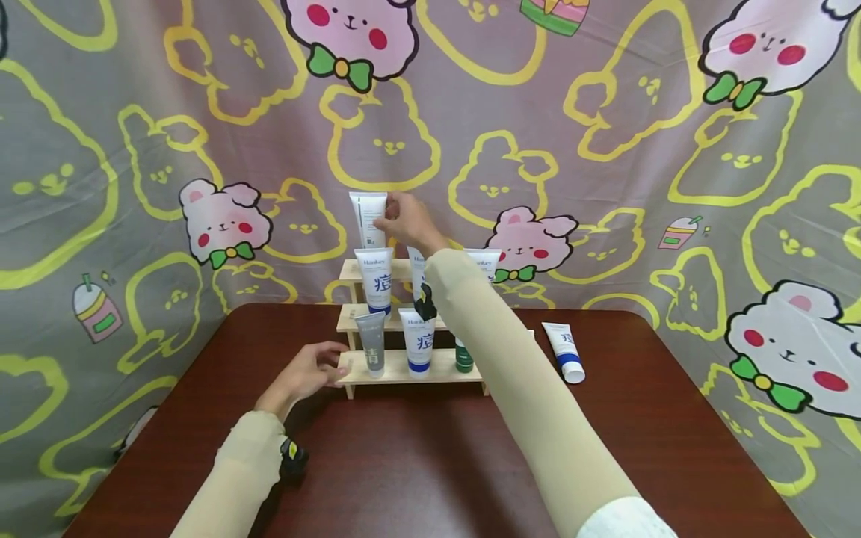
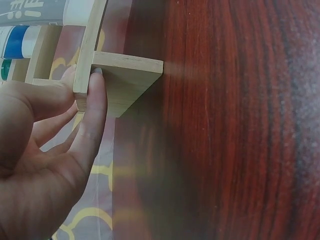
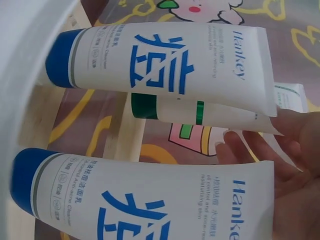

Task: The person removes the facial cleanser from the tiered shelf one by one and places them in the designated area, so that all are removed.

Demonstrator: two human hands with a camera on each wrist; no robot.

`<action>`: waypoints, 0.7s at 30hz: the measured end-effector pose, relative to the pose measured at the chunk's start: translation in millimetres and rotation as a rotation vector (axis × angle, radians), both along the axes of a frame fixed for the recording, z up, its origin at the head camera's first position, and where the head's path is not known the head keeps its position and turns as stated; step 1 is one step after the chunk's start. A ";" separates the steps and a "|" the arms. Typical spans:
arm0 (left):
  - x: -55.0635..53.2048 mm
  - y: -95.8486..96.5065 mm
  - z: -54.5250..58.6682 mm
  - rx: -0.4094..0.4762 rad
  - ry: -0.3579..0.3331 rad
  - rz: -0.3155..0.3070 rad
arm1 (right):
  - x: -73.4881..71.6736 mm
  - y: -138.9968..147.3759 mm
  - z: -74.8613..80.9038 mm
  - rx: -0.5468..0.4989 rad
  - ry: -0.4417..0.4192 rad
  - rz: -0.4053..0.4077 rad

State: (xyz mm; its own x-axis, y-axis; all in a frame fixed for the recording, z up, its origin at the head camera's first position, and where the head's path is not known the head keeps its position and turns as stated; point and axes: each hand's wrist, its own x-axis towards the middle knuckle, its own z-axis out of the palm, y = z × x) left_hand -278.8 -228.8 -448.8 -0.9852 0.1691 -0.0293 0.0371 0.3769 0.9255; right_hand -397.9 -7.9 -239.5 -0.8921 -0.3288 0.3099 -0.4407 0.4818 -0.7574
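Observation:
In the head view, my right hand (image 1: 412, 222) pinches a white tube (image 1: 366, 217) by its upper right edge at the top tier. The right wrist view shows this tube's green cap (image 3: 145, 106), partly behind a blue-capped tube (image 3: 160, 60). My left hand (image 1: 311, 371) grips the left end of the lowest board of a three-tier wooden rack (image 1: 397, 379); in the left wrist view, the thumb and a finger (image 2: 95, 110) lie on opposite faces of that board (image 2: 90, 45). My right forearm hides part of the rack's right side.
Bottom tier: a grey tube (image 1: 372, 344), a blue-capped white tube (image 1: 418, 345) and a green-capped tube (image 1: 464, 357). Middle tier: white tubes, including one at left (image 1: 374, 276) and one at right (image 1: 486, 258). Another tube (image 1: 565, 351) lies right on the brown table (image 1: 377, 463). Patterned cloth (image 1: 605, 224) hangs behind.

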 end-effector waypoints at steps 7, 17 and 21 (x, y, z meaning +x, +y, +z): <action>1.6 1.2 -2.5 0.005 -0.007 -0.002 | 1.5 -1.0 -4.8 -0.017 0.028 -0.036; 1.6 1.8 -1.2 -0.012 -0.011 0.015 | 4.5 -1.1 -3.2 -0.073 0.043 -0.021; 0.3 1.2 0.1 -0.010 0.001 0.001 | 6.7 2.6 3.2 -0.122 0.053 -0.001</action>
